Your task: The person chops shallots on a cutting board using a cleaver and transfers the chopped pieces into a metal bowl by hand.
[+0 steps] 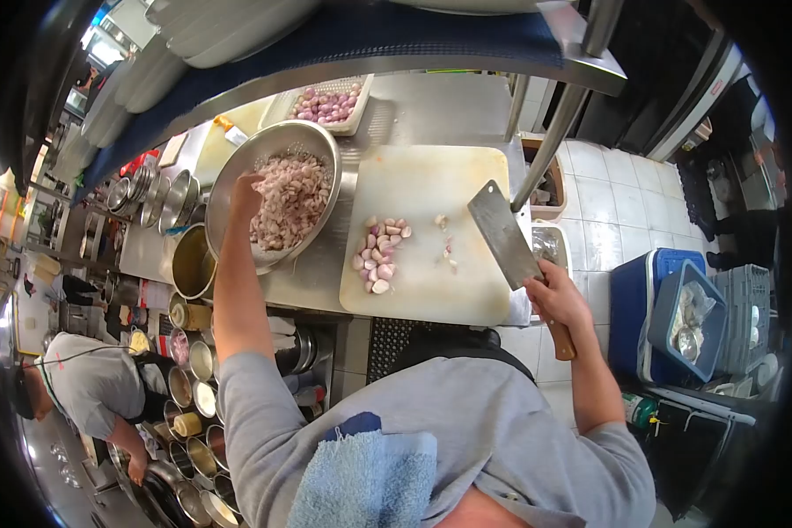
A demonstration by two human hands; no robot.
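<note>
My right hand [558,297] is wrapped around the wooden handle of a cleaver [505,232], its broad blade slanting up over the right edge of the white cutting board [431,180]. Over a large metal bowl [223,157] reaches my left hand [246,194]. Its fingers look stretched out, with nothing visible in them, above chopped shallots [292,198] in the bowl. Several peeled shallots [380,255] lie in a pile on the left part of the board. Small scraps [450,248] are scattered near the board's middle.
Behind the bowl stands a white basket [358,110] of whole shallots [326,104]. A metal shelf [581,69] with stacked plates [229,31] overhangs the counter. Metal pots [194,260] stand left. A co-worker [97,374] bends at far left. A blue cooler [638,308] sits on the floor at right.
</note>
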